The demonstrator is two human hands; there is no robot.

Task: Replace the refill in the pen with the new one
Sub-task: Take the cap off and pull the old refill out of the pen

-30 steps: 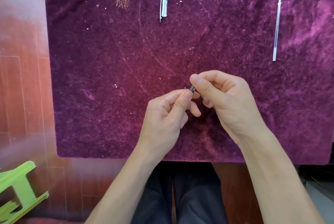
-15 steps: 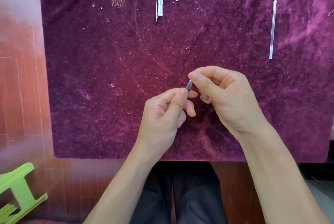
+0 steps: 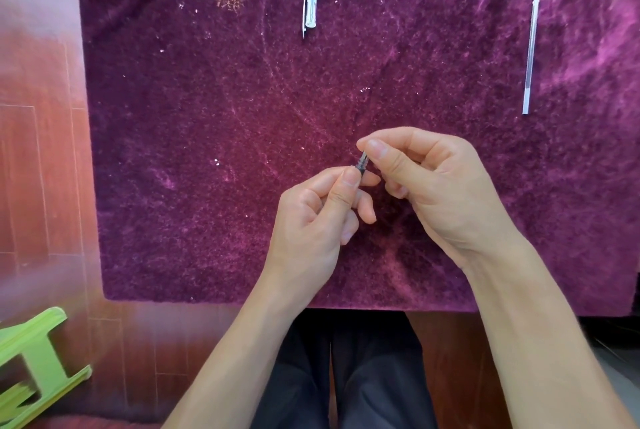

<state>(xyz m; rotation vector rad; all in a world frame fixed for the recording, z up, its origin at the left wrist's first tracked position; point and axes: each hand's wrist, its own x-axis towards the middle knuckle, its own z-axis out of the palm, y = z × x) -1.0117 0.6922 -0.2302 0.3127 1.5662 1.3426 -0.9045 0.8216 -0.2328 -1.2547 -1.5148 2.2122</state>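
Both hands meet over the middle of the purple cloth [image 3: 207, 158]. My left hand [image 3: 315, 220] pinches the dark end of the pen [image 3: 361, 163] between thumb and forefinger. My right hand [image 3: 433, 193] grips the pen's other, clear part, and most of the pen is hidden inside the two hands. A thin clear refill [image 3: 531, 51] lies lengthwise at the far right of the cloth. The clear pen cap [image 3: 310, 11] with its clip lies at the far middle.
The cloth covers a table whose near edge is just above my dark-trousered legs [image 3: 346, 369]. Reddish wood floor [image 3: 38, 151] lies to the left, with a green plastic stool [image 3: 34, 366] at the lower left.
The hands have drawn slightly apart, so a longer stretch of the pen's threaded section shows between the fingertips. Refill and cap have stayed where they lay.
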